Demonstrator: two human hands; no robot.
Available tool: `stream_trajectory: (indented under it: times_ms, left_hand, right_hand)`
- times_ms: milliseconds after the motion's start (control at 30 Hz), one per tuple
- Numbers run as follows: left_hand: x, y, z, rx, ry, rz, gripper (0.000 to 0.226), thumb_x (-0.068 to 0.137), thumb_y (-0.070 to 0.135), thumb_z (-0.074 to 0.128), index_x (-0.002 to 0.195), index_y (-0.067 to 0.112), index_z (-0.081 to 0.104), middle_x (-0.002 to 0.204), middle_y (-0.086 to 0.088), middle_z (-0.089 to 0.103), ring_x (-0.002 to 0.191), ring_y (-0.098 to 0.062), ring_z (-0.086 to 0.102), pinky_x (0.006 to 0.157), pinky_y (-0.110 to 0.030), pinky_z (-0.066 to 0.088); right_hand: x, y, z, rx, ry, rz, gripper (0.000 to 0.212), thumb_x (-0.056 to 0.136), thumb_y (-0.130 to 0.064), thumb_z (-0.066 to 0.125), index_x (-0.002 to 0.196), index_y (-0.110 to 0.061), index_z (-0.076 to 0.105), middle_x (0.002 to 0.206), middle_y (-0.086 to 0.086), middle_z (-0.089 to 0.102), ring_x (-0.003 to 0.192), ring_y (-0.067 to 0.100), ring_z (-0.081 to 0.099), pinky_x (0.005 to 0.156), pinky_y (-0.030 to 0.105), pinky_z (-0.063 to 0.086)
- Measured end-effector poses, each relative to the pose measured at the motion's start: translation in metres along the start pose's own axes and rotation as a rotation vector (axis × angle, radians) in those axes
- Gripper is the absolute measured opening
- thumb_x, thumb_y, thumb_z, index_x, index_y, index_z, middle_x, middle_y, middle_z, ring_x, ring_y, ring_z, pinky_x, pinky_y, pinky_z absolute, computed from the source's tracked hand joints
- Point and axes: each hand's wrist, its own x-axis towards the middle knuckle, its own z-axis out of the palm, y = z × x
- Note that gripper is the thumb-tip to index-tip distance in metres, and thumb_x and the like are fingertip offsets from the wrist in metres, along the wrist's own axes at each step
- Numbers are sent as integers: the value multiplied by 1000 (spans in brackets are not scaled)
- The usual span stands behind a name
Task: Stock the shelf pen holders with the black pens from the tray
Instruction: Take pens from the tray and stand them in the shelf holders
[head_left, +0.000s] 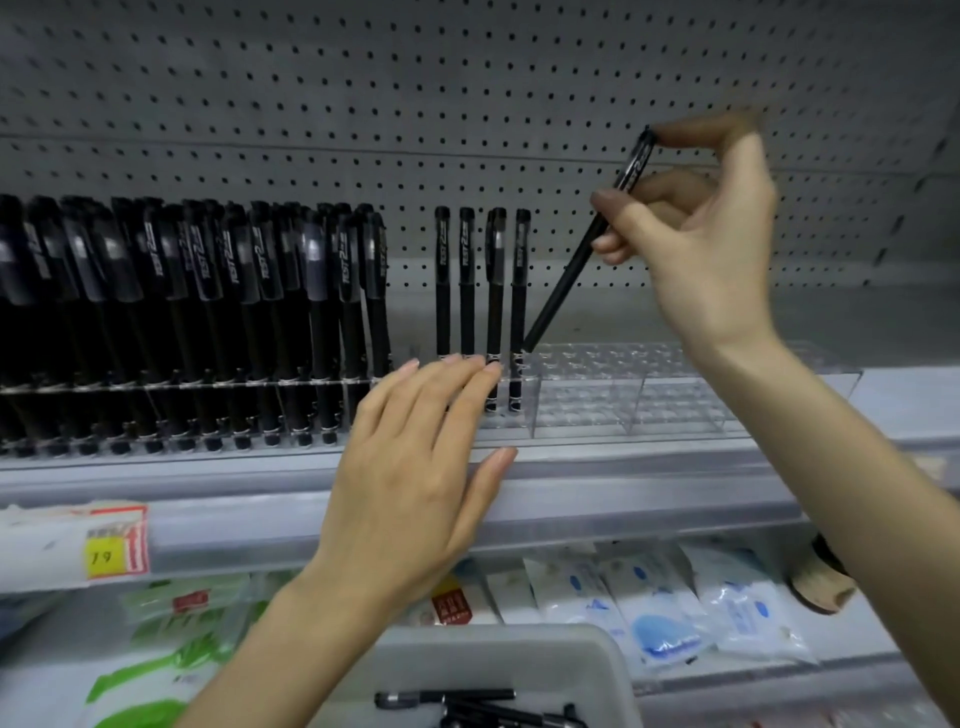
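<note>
Black pen (564, 280) meets holder (623, 364)
Likely light, stiff; right hand (711, 228) pinches its one-o'clock cap end; left hand (415, 467) rests flat.

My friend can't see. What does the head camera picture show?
The right hand pinches a black pen, tilted, its tip at the clear holder beside four upright pens. The flat left hand touches the holder's front. The grey tray below holds spare pens.
</note>
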Motion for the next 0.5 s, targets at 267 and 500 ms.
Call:
stream_trajectory:
  times_ms: [267,500]
  left_hand:
    - [-1,-1,2,13,-12,4,52,101,40,31,135,5,49,134,-10,55,128,-21,43,115,-35,22]
    - [-1,-2,2,14,-15,11,52,101,39,32,135,4,50,133,-10,55,127,-21,45,114,-36,23]
  right_hand:
    - [12,-1,-2,-75,-49,-47,41,81,-3,72,101,-14,39,70,9,60,56,18,66,57,26,55]
    - [18,-3,-3,-80,-145,-15,42,79,-1,73,97,-18,39,67,13,59,53,17,64,56,26,55]
